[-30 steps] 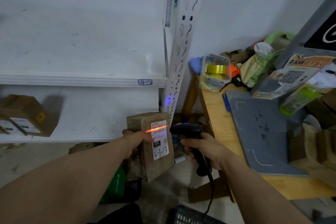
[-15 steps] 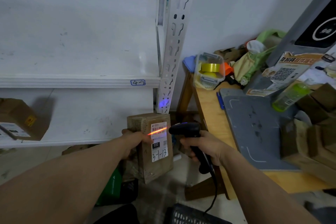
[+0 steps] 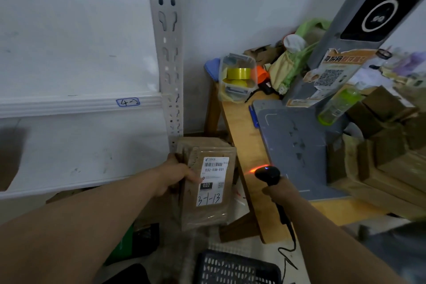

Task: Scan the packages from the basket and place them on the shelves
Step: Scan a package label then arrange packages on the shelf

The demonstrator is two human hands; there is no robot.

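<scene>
At my far left the white shelves (image 3: 69,106) carry a handwritten tag (image 3: 128,102) reading 4-2 on the upper edge. A dim brown box (image 3: 9,159) sits on the level below, cut off by the frame.

My left hand (image 3: 175,175) holds the package (image 3: 207,212), with the fingers wrapped round its left edge and the thumb on the front. The package stands upright in the air, just in front of the shelf post (image 3: 169,64) and beside the worktop (image 3: 239,127). Its white label (image 3: 213,181) faces me and reads 032-038-E01, with 3-1-13 written by hand. Below it, the black basket (image 3: 235,267) sits at the bottom of the view.

My right hand (image 3: 280,192) grips the handle of the black scanner (image 3: 267,174). The scanner's orange light falls on the worktop's edge just left of its head, and its cord (image 3: 288,249) hangs down. Further right on the worktop lie a grey mat (image 3: 292,140), a clear tub of yellow tape (image 3: 238,76), a green bottle (image 3: 338,104) and stacked cardboard boxes (image 3: 391,145).
</scene>
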